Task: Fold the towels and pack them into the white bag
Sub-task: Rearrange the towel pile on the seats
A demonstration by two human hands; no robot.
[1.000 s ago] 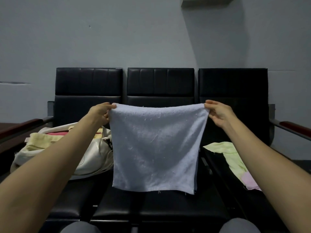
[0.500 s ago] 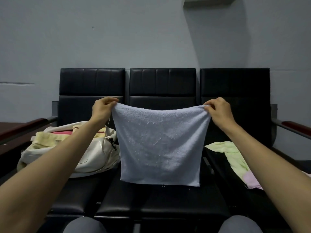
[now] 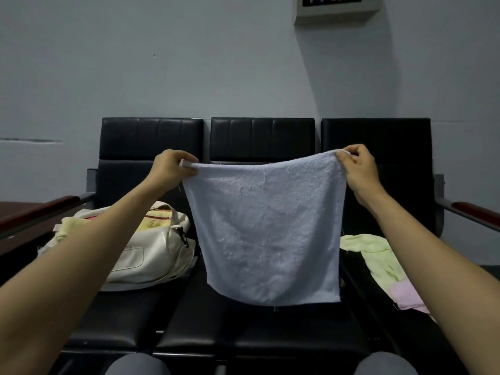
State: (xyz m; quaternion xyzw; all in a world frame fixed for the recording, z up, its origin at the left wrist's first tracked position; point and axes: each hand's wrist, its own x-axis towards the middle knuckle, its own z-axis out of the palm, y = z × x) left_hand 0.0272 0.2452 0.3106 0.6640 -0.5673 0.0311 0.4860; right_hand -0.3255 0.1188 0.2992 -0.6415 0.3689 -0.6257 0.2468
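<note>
A pale blue towel (image 3: 266,234) hangs flat in the air above the middle seat of a black bench. My left hand (image 3: 170,169) pinches its top left corner, and my right hand (image 3: 358,169) pinches its top right corner. The top edge sags slightly between them. The white bag (image 3: 143,255) lies open on the left seat, with yellow and pink towels (image 3: 155,219) inside it. A light green towel (image 3: 378,255) and a pink towel (image 3: 408,296) lie crumpled on the right seat.
The black three-seat bench (image 3: 259,139) stands against a grey wall. Dark red armrests (image 3: 476,209) flank both ends. A white box (image 3: 335,9) is mounted high on the wall. My knees (image 3: 135,365) show at the bottom edge.
Both hands have lifted the blue towel a little higher and shifted it right. The top edge has gone from taut to slightly sagging.
</note>
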